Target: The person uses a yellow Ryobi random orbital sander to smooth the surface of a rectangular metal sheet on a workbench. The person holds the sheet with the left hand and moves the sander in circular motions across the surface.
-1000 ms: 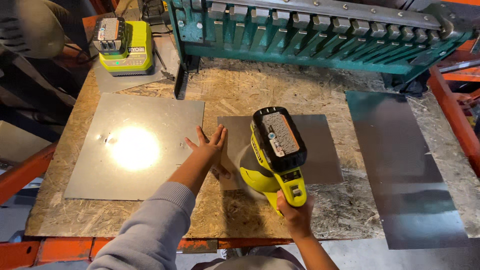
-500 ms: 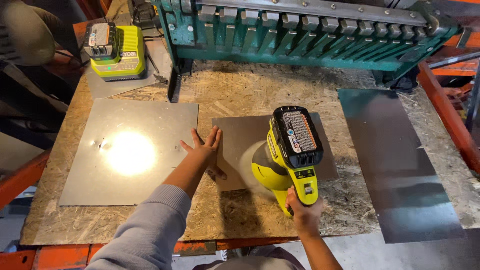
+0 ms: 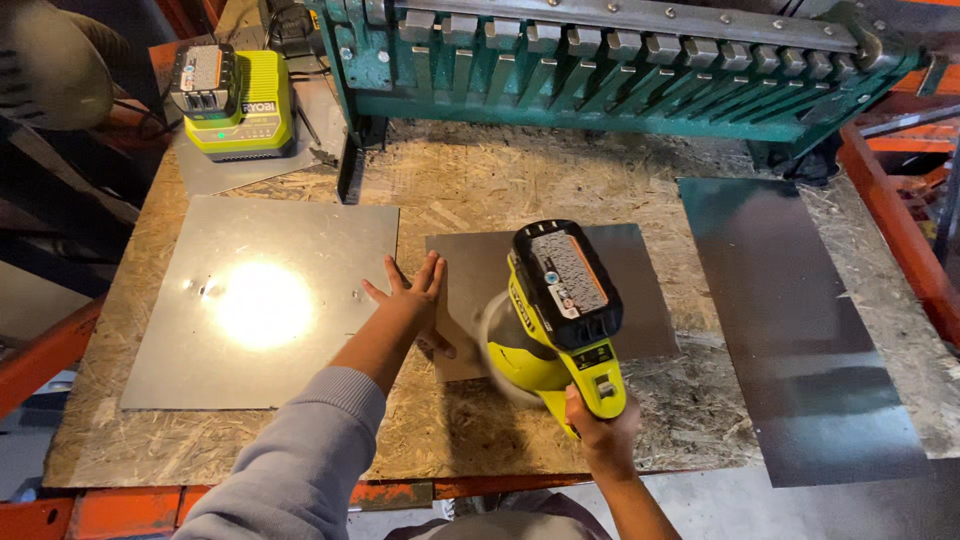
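A small grey metal sheet (image 3: 640, 290) lies flat in the middle of the chipboard bench (image 3: 560, 180). My left hand (image 3: 412, 303) rests flat on its left edge, fingers spread, holding nothing. My right hand (image 3: 602, 440) grips the handle of a yellow-green cordless sander (image 3: 555, 315) with a black battery on top. The sander's round pad sits on the near left part of the small sheet, just right of my left hand. The pad looks blurred.
A larger metal sheet (image 3: 250, 300) with a bright glare lies to the left. A long dark sheet (image 3: 800, 320) lies at the right and overhangs the front edge. A green bending machine (image 3: 600, 60) spans the back. A yellow-green battery charger (image 3: 240, 100) sits at the back left. Orange frame rails (image 3: 900, 230) border the bench.
The view has shifted slightly. The sander has stayed on the small sheet, edging a little right and toward me. My left hand stays pressed on the sheet's left edge.
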